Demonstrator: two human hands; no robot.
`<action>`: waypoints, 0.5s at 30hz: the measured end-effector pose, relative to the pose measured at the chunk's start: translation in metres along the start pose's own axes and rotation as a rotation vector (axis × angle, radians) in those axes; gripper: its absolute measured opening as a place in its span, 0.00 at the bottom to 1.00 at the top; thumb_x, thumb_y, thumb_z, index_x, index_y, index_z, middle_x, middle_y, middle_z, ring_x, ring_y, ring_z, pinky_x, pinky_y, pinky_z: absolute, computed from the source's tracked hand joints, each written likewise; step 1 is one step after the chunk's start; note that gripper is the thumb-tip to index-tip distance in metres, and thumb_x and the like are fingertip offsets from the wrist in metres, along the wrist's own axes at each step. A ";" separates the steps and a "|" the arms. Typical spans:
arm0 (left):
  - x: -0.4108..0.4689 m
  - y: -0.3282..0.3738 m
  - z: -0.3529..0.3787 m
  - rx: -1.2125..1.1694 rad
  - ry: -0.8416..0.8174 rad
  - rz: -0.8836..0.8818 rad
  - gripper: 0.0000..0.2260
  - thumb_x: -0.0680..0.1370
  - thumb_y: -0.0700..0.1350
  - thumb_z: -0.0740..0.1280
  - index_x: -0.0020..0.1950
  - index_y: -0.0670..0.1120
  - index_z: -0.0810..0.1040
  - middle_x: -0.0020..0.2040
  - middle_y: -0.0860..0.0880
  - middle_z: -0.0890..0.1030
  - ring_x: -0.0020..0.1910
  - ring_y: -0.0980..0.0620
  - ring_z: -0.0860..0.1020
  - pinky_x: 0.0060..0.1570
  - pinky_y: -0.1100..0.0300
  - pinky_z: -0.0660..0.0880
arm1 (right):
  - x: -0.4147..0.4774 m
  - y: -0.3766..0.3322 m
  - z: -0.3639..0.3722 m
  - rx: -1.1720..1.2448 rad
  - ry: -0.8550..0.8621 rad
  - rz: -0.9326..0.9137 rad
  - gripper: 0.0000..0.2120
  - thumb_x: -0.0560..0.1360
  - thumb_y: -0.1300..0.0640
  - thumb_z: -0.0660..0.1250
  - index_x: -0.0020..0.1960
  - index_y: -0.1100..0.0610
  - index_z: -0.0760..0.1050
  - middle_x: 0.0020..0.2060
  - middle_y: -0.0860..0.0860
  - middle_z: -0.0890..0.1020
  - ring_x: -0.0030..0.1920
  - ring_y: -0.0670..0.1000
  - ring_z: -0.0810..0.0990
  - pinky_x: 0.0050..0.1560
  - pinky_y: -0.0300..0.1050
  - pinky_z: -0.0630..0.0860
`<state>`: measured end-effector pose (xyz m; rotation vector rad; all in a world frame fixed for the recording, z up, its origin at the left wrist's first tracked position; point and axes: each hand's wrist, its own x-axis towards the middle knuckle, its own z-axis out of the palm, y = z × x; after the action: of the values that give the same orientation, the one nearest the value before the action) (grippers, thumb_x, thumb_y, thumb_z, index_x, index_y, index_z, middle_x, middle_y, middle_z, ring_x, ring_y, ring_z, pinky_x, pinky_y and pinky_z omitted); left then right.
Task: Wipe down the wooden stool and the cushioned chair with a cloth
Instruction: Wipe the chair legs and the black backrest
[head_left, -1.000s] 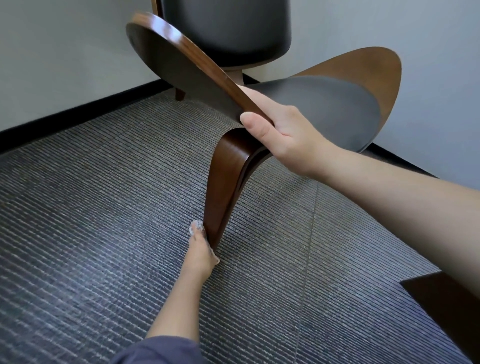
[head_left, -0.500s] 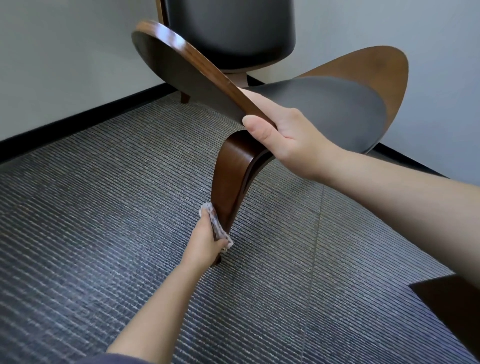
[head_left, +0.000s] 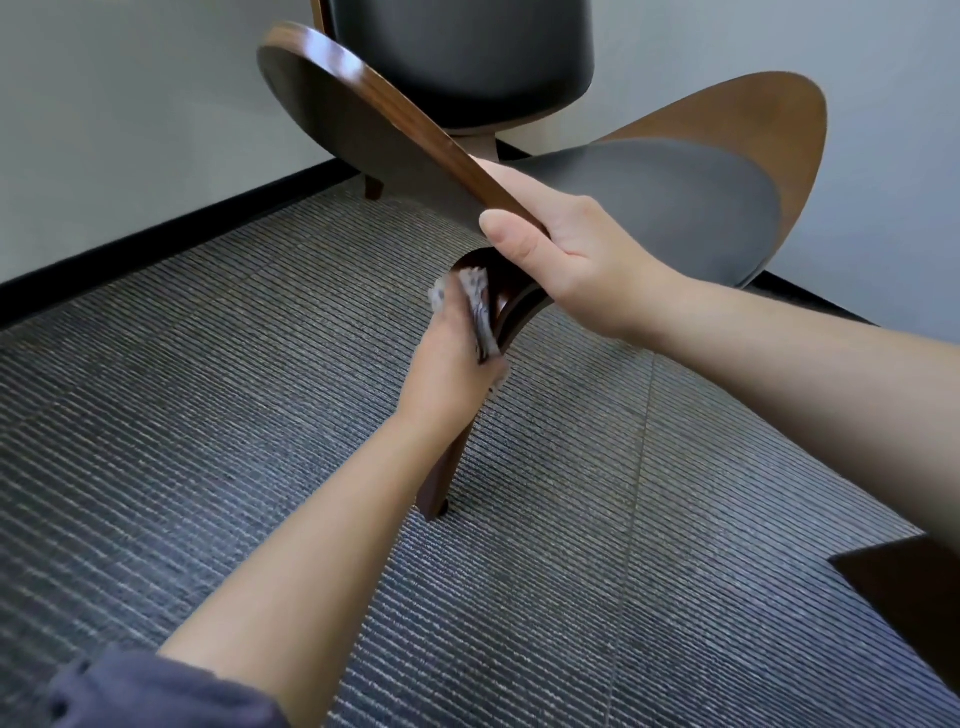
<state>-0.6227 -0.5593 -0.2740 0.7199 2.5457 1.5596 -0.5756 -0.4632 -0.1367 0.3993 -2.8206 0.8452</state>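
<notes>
Grey ribbed carpet (head_left: 208, 415) is spread across the lower frame beneath pale walls. Just left of centre the cloth (head_left: 480, 306) is clutched in the left hand (head_left: 452, 353) and pressed against the top of the curved front leg (head_left: 451, 467) of the cushioned chair (head_left: 675, 208), apparently so that the bend is rubbed clean. Further right the wooden seat edge (head_left: 395, 119) is gripped by the right hand (head_left: 576, 254), thumb on top, probably so the chair is steadied against the wiping. A dark brown corner (head_left: 914, 587) at the lower right cannot be identified.
</notes>
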 end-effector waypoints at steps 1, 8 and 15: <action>0.005 0.004 -0.001 0.010 0.009 0.029 0.40 0.72 0.40 0.73 0.76 0.45 0.53 0.60 0.49 0.74 0.53 0.54 0.75 0.40 0.68 0.67 | 0.000 0.000 0.000 0.003 0.001 -0.003 0.22 0.83 0.50 0.55 0.76 0.52 0.61 0.68 0.43 0.73 0.68 0.40 0.70 0.69 0.37 0.65; 0.004 0.004 -0.006 0.026 -0.070 -0.133 0.46 0.73 0.45 0.74 0.80 0.45 0.45 0.61 0.48 0.74 0.50 0.52 0.76 0.36 0.74 0.68 | 0.001 0.000 -0.002 -0.003 -0.006 0.002 0.22 0.83 0.50 0.55 0.76 0.52 0.62 0.60 0.33 0.72 0.59 0.30 0.71 0.61 0.28 0.64; -0.022 0.006 -0.021 -0.046 -0.119 -0.284 0.32 0.76 0.46 0.71 0.76 0.45 0.59 0.52 0.51 0.77 0.46 0.55 0.78 0.36 0.67 0.72 | 0.003 0.001 -0.003 -0.014 -0.035 -0.022 0.23 0.82 0.48 0.55 0.76 0.51 0.61 0.72 0.43 0.69 0.70 0.40 0.68 0.71 0.40 0.64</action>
<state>-0.6073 -0.5833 -0.2630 0.4098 2.3922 1.4321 -0.5783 -0.4608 -0.1339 0.4470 -2.8472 0.8213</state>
